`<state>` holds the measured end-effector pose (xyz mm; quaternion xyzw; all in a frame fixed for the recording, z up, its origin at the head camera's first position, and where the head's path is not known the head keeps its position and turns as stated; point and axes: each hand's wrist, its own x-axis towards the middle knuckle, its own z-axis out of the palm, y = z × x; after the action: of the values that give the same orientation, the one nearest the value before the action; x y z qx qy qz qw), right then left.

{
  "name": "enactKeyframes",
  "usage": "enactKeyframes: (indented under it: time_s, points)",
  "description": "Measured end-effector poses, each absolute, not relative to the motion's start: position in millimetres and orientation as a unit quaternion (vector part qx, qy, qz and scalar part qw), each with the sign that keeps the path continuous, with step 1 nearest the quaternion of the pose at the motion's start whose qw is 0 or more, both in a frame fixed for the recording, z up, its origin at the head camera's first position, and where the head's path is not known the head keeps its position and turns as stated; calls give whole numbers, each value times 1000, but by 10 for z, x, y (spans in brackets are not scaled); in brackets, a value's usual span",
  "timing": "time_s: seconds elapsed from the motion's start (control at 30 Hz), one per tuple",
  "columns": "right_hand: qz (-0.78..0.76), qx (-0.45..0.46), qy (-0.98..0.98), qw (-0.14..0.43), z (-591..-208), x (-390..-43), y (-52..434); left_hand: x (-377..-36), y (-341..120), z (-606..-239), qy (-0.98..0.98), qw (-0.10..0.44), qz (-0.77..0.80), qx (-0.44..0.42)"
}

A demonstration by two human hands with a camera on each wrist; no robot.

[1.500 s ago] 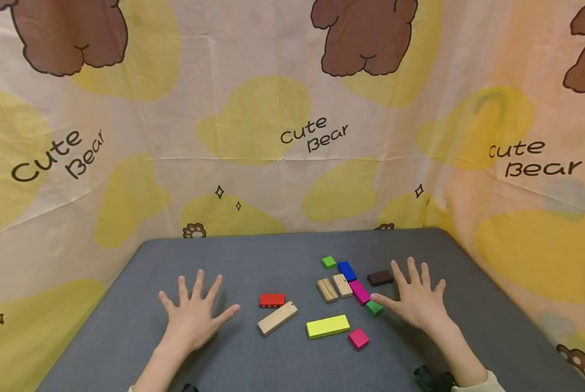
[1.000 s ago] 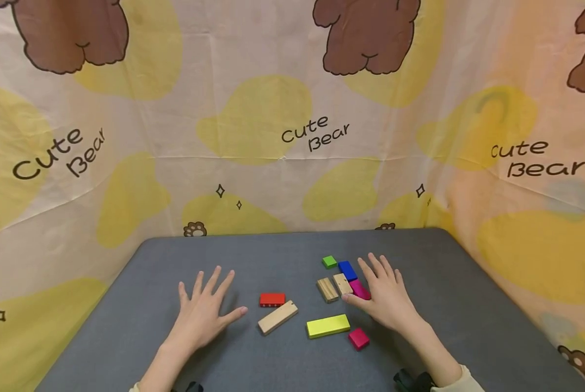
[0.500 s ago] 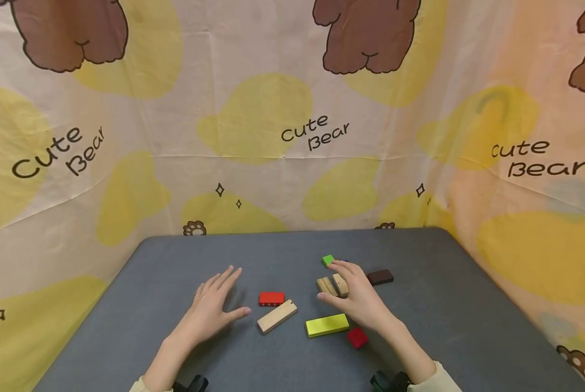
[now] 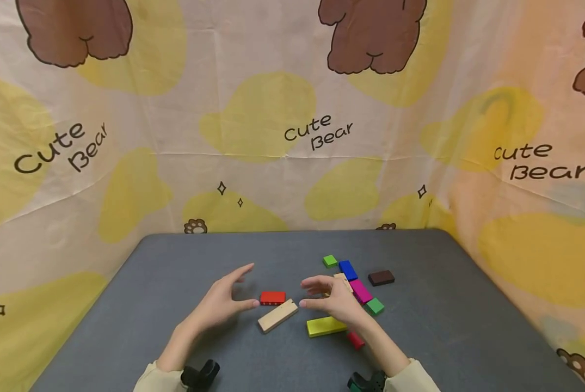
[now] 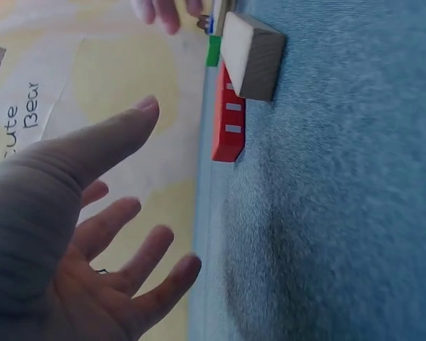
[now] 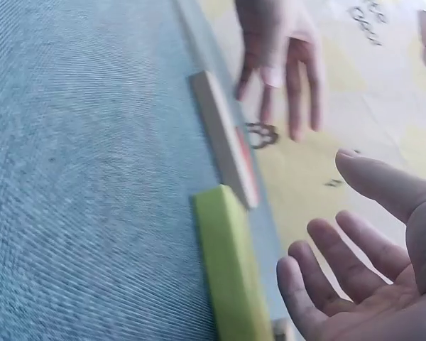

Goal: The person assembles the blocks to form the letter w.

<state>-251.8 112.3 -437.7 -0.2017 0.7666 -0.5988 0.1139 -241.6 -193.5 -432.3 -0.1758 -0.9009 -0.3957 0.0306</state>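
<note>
Between two bare hands, right out in the middle of the grey table (image 4: 263, 365), lie the pieces to watch: a red block (image 4: 272, 298) and, just on the person's side of it, a long plain wooden block (image 4: 277, 316). Look at how they sit! The red one runs side to side; the wooden one slants, near end to the left, far end to the right, pointing roughly towards the right hand (image 4: 339, 300). Over on the other flank, the left hand (image 4: 220, 298) has its thumb tip just beside the red block's left end, so that's the nearer hand for red. For the wooden block's far end, I'd call the right hand closer. Both hands hang above the table, thumbs parted from loosely curved fingers, with nothing in either grasp. Below the right hand lies a yellow block (image 4: 324, 327), partly covered from the head view.
</note>
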Motion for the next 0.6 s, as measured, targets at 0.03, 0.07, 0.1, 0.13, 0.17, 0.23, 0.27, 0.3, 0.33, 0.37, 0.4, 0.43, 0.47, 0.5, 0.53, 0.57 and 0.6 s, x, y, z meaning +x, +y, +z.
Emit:
enactKeyframes:
  time_s: [0.03,0.07,0.1,0.13,0.17,0.23,0.27,0.3,0.33,0.37,0.4,0.43,0.47,0.5,0.53,0.57,0.6]
  points:
    - [-602,-201,763,121,-4392,-2528,1097,-2434,-1935,-4327,-896,23,-406,-180]
    - [-603,-202,761,127,-4404,-2536,1070,-2455,-1935,-4334,-890,15,-416,-185]
    - [-604,-202,759,133,-4413,-2544,1044,-2478,-1934,-4342,-885,5,-425,-191]
    - [-606,-203,757,137,-4422,-2556,1019,-2499,-1935,-4349,-881,-3,-431,-196]
    - [-605,-203,757,139,-4426,-2564,996,-2521,-1935,-4354,-878,-12,-434,-201]
    - [-606,-203,756,143,-4428,-2577,954,-2575,-1933,-4367,-871,-30,-442,-213]
    - [-606,-204,755,145,-4428,-2586,935,-2604,-1933,-4374,-868,-38,-445,-217]
    - [-607,-203,754,148,-4429,-2593,918,-2632,-1934,-4380,-866,-45,-447,-221]
    - [-608,-200,753,149,-4431,-2600,903,-2657,-1933,-4385,-865,-49,-446,-223]
    - [-608,-198,754,150,-4435,-2604,891,-2682,-1933,-4390,-865,-54,-446,-224]
    - [-606,-196,756,149,-4443,-2611,880,-2705,-1934,-4399,-864,-58,-446,-226]
    - [-605,-195,758,148,-4455,-2622,872,-2731,-1933,-4400,-864,-63,-444,-227]
    - [-602,-194,761,144,-4468,-2630,864,-2755,-1931,-4404,-864,-67,-443,-228]
    - [-600,-192,763,143,-4480,-2635,856,-2777,-1931,-4407,-865,-71,-441,-229]
    - [-599,-191,764,143,-4493,-2638,847,-2797,-1930,-4413,-864,-76,-440,-230]
    - [-599,-190,765,143,-4504,-2639,838,-2817,-1931,-4418,-864,-82,-440,-231]
    - [-599,-190,765,144,-4518,-2643,828,-2835,-1931,-4423,-863,-87,-440,-233]
